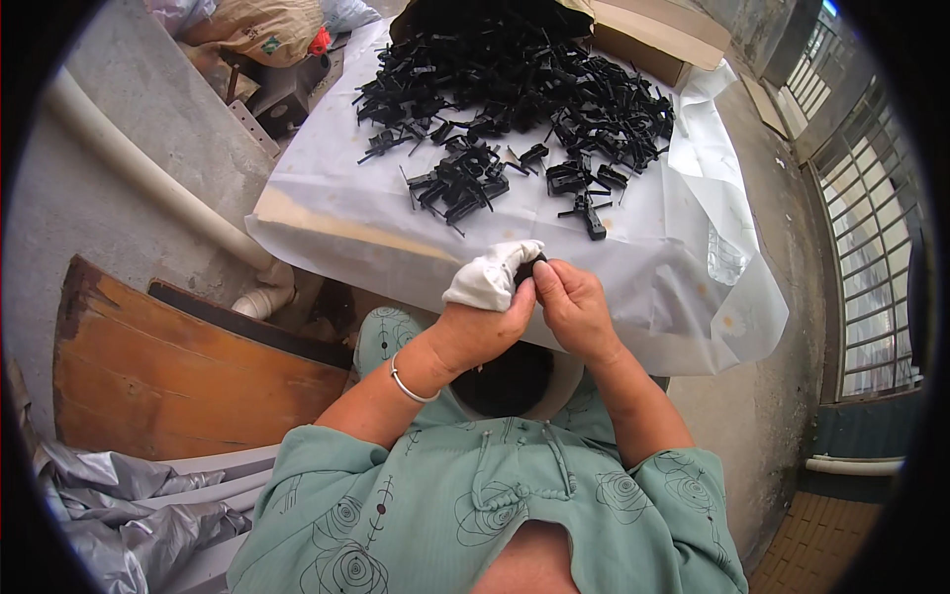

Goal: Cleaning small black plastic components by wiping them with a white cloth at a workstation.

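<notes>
One white glove [485, 280] partly covers the left hand [488, 323], which grasps a small black part [530, 267] and should steady it by the near edge of the tabletop [332, 188]; the right hand [579, 307] seems to pinch it, better lightly.

No legible text or numbers, only a small unreadable mark [270, 45] on a tan sack [259, 27]
</notes>
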{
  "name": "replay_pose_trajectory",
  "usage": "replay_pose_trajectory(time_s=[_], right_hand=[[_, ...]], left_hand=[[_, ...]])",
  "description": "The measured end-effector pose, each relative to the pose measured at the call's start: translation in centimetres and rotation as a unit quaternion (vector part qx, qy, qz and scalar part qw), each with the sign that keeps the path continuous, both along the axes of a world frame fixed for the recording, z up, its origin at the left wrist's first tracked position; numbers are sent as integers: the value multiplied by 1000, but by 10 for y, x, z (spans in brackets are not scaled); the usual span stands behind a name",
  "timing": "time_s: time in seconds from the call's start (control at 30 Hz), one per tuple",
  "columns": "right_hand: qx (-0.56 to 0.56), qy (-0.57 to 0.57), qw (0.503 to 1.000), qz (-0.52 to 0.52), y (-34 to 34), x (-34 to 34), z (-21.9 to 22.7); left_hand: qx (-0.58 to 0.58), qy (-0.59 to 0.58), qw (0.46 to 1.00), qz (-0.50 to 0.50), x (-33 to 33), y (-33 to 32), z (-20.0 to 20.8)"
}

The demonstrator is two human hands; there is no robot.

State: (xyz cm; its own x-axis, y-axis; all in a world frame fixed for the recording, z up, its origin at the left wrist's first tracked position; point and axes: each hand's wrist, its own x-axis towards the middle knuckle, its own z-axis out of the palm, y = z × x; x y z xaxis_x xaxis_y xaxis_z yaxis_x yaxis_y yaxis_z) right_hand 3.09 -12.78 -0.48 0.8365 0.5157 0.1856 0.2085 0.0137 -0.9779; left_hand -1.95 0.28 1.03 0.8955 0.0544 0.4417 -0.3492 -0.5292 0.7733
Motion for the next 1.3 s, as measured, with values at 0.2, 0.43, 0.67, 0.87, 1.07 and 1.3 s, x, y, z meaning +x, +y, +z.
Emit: replay_pose_trajectory(time_s=[0.2,0.43,0.67,0.87,1.07,1.3], right_hand=[[-125,-80,989,12,-20,11,12],[-76,-188,979,-20,-26,14,19],[-82,-236,968,12,-32,14,17],[-48,-115,992,11,-19,12,17],[-35,-113,993,8,-18,8,8],[-50,-40,997,36,-28,5,12]], left_hand=[[-206,30,976,-64,9,16,-10],[-262,152,948,-94,3,10,-3],[-304,244,912,-126,1,14,5],[-213,96,959,-162,3,5,-16],[-169,137,956,-196,2,5,-1],[-99,147,972,-153,0,9,5]])
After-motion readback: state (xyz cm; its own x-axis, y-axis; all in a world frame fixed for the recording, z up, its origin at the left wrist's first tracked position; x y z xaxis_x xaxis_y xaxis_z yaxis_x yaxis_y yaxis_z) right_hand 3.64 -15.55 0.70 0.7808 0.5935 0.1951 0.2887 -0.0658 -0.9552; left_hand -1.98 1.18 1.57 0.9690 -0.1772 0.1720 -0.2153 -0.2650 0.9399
